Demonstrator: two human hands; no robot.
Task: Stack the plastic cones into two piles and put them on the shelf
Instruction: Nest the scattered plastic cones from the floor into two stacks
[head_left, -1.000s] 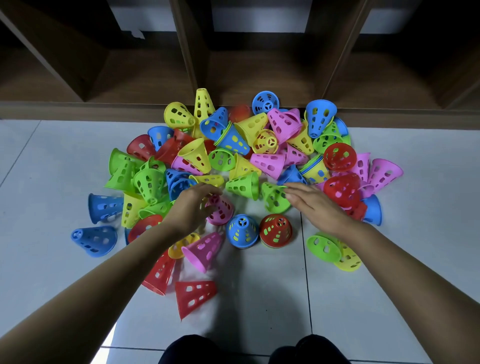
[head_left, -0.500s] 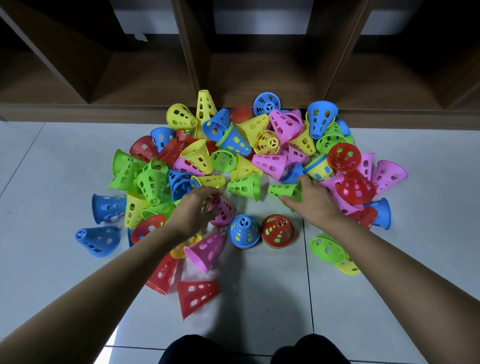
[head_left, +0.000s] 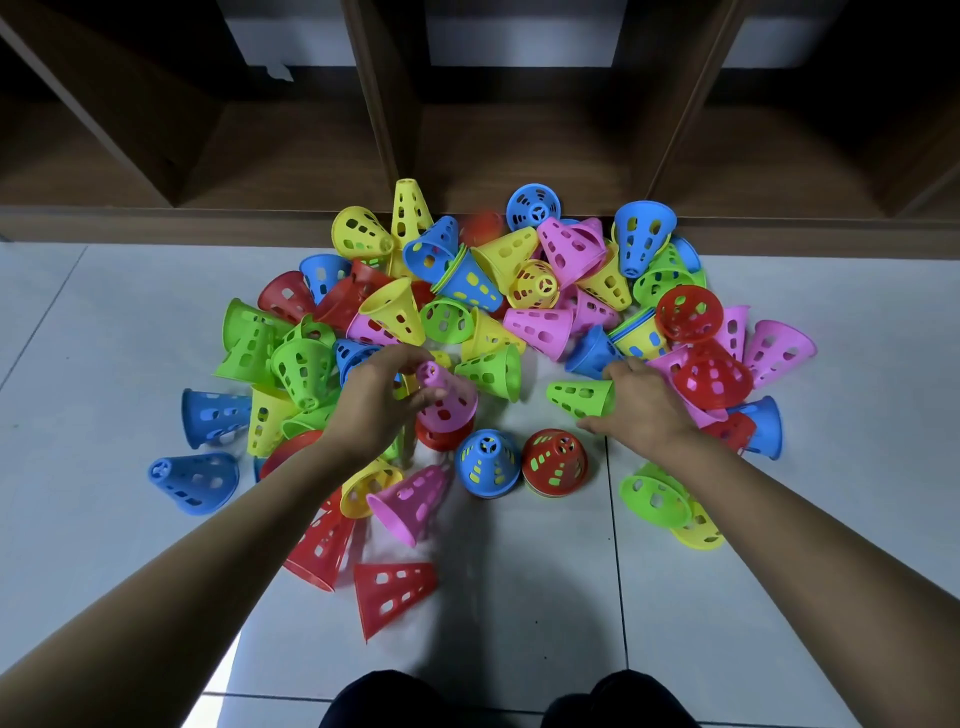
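Observation:
Several perforated plastic cones in red, blue, green, yellow and pink lie scattered on the tiled floor in front of a low wooden shelf (head_left: 519, 156). My left hand (head_left: 379, 400) grips a pink cone (head_left: 449, 397) by its narrow top, held upright over a red cone (head_left: 441, 439). My right hand (head_left: 641, 402) holds a green cone (head_left: 582, 397) that lies on its side, tip pointing left. A blue cone pile (head_left: 488, 462) and a red cone pile (head_left: 555, 462) stand upright side by side in front of my hands.
The shelf has open wooden compartments behind the heap. Loose cones spread left, such as a blue one (head_left: 195, 480), and right, such as a green one (head_left: 654, 501). Two red cones (head_left: 395, 592) lie near my left forearm. My knees (head_left: 519, 701) show at the bottom edge.
My left hand has lifted the pink cone upright off the heap. My right hand has closed on the green cone and drawn it back toward me, clear of the pile.

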